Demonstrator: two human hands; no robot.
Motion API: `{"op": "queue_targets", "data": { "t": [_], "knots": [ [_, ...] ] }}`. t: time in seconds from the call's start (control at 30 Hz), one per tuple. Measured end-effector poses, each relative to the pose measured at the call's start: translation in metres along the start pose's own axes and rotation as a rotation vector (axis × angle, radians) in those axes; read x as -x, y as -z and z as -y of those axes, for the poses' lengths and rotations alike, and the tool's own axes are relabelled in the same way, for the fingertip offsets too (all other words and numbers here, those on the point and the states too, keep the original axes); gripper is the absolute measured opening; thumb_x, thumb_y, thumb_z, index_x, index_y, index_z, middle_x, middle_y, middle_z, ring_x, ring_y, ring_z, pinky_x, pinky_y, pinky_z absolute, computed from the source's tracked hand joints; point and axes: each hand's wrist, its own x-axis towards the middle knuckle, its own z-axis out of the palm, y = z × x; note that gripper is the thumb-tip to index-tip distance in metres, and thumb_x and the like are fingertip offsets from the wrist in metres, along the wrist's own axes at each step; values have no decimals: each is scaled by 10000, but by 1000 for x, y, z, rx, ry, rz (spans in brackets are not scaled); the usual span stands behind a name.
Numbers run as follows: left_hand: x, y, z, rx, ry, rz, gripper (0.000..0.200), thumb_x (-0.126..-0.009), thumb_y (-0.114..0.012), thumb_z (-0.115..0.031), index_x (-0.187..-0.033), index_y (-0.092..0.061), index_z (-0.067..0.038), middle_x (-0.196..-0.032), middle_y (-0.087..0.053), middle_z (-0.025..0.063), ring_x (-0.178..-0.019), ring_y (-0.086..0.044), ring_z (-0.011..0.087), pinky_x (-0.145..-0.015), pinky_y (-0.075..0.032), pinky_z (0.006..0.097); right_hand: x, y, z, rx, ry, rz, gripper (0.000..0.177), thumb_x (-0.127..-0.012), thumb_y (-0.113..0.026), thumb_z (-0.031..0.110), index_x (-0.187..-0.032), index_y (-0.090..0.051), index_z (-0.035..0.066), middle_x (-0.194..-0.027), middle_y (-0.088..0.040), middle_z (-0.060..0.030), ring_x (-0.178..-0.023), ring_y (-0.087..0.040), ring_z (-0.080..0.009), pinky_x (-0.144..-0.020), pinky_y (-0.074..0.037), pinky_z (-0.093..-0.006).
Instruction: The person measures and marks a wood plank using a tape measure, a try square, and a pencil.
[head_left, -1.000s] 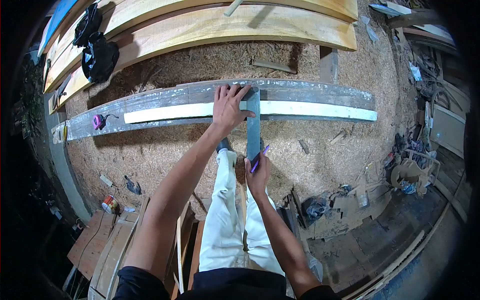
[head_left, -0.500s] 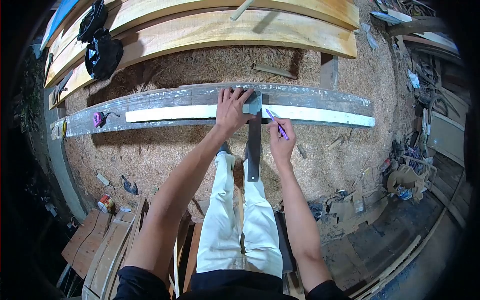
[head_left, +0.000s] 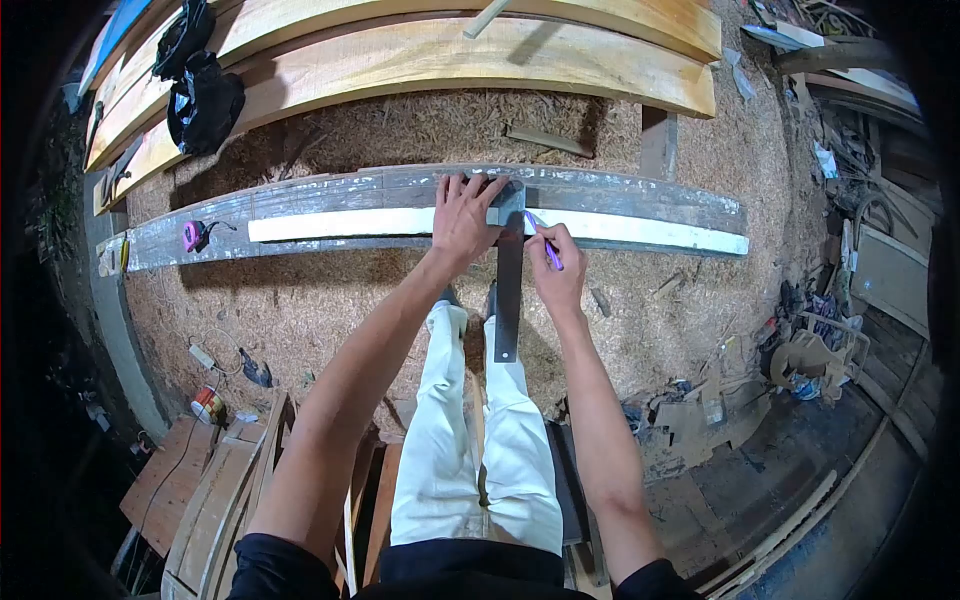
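A white-faced wooden strip (head_left: 640, 231) lies along a weathered grey plank (head_left: 330, 197). Across the strip sits a try square (head_left: 509, 290), its dark blade reaching back toward my legs. My left hand (head_left: 464, 222) presses down over the strip with spread fingers, the thumb side holding the square's head. In my right hand (head_left: 557, 275) is a purple pen (head_left: 554, 256), pinched between the fingers. The pen's tip meets the white strip right beside the square's right edge. A pink tape measure (head_left: 193, 236) rests on the plank at the left.
Thick pale boards (head_left: 450, 62) lie beyond the plank, with black plastic bags (head_left: 205, 103) on their left part. Wood shavings (head_left: 400, 370) cover the ground. Scrap cardboard (head_left: 715, 415) is piled at right, and a wooden stool-like board (head_left: 168, 470) stands at lower left.
My right hand has shifted slightly left and the pen has moved closer to the square's edge, now held more upright. My left hand and the square stay in place.
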Motion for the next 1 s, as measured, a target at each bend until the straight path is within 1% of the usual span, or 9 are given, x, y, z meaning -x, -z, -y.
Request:
{"op": "queue_targets", "data": {
  "t": [0.23,0.3,0.4,0.5,0.57,0.73,0.83,0.9,1.0],
  "knots": [
    [1,1,0,-12,11,29,865,-589,-842,-417,-1357,-506,-205,-1221,-533,84,-1206,-431,330,-1124,-253,494,36,13,1,98,-35,75,106,-843,-613,82,-819,-543,6,-604,-561,-140,-515,-550,-186,-501,-426,-341],
    [1,0,1,-7,14,35,873,-585,-843,-425,-1359,-505,-206,-1223,-532,85,-1209,-428,329,-1125,-251,492,63,17,-13,158,-236,223,106,-844,-608,81,-817,-536,7,-651,-603,-160,-561,-612,-242,-528,-453,-372],
    [1,3,0,-24,27,32,889,-577,-847,-434,-1363,-499,-205,-1224,-530,84,-1214,-421,324,-1124,-250,489,107,26,-31,269,-295,265,78,-861,-591,96,-900,-604,30,-757,-647,-202,-668,-665,-317,-596,-487,-401],
    [0,6,-2,-11,16,43,893,-575,-849,-433,-1363,-499,-202,-1226,-528,82,-1210,-421,319,-1125,-252,485,140,28,-41,246,-269,113,166,-915,-581,127,-1038,-641,33,-817,-676,-155,-677,-639,-245,-622,-486,-344],
    [0,8,-3,3,30,70,885,-574,-850,-431,-1356,-507,-199,-1222,-531,82,-1203,-423,319,-1123,-252,486,148,24,-38,245,-370,125,295,-923,-589,213,-1122,-631,1,-945,-671,-250,-861,-675,-371,-764,-517,-424],
    [-1,11,-4,-7,26,78,916,-547,-864,-424,-1359,-504,-198,-1239,-531,83,-1212,-420,322,-1095,-266,475,135,-4,-27,72,-442,165,690,-759,-806,278,-1279,-492,-49,-1148,-602,-249,-1026,-612,-345,-875,-485,-400],
    [0,11,-5,-22,5,56,914,-542,-867,-425,-1352,-511,-192,-1244,-532,86,-1214,-419,321,-1090,-268,476,127,-21,-25,236,-299,111,721,-738,-819,283,-1276,-462,-39,-1102,-606,-214,-998,-609,-334,-853,-493,-410],
    [-3,12,-2,-29,-7,62,910,-543,-871,-431,-1349,-507,-218,-1222,-530,78,-1222,-423,321,-1110,-251,500,123,-30,-25,92,-338,87,717,-704,-824,177,-1269,-436,-32,-1111,-565,-215,-1019,-576,-363,-871,-477,-424],
    [-2,22,-5,6,-5,74,915,-542,-867,-443,-1347,-510,-195,-1214,-530,86,-1201,-429,318,-1089,-270,498,126,-31,-26,207,-204,3,597,-711,-731,25,-1226,-433,-32,-1058,-523,-225,-981,-540,-399,-849,-456,-455]
  ]
}}
